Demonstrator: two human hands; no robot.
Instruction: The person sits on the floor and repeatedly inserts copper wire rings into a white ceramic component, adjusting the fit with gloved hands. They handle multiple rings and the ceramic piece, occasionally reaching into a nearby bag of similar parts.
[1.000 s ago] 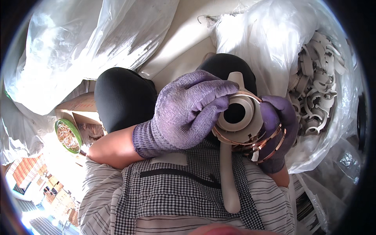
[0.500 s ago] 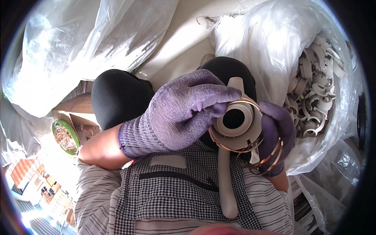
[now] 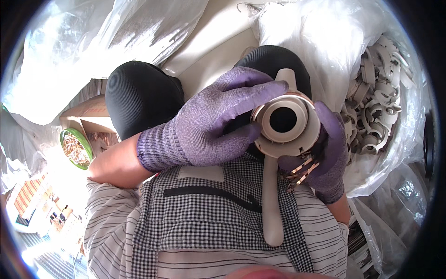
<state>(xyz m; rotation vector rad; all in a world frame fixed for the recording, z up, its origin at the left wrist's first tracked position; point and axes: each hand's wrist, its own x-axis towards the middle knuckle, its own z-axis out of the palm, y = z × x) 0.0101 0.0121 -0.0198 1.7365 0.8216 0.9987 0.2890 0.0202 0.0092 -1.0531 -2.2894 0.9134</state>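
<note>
A cream plastic round part [image 3: 278, 148] with a dark round opening, a short tab at the top and a long handle is held above my lap. My left hand [image 3: 200, 123], in a purple knit glove, curves about its left rim, fingertips at the upper edge and thumb at the side. Against the right rim, my gloved right hand [image 3: 332, 153] supports the part, its fingers partly hidden behind it. Several thin copper-coloured rings [image 3: 304, 173] hang at that hand's palm. A copper-coloured edge also shows along the part's upper right rim.
At right, a clear plastic bag [image 3: 360, 179] holds many curved cream pieces [image 3: 378, 111]. On the left are a cardboard box [image 3: 95, 122] and a green-rimmed round container [image 3: 76, 149] of copper-coloured rings. Large translucent plastic sheeting [image 3: 111, 42] lies beyond my knees.
The copper-coloured ring that stood loose around the round part now lies close to its rim. My left fingers have spread along the edge, and the hands and part have shifted slightly up and right.
</note>
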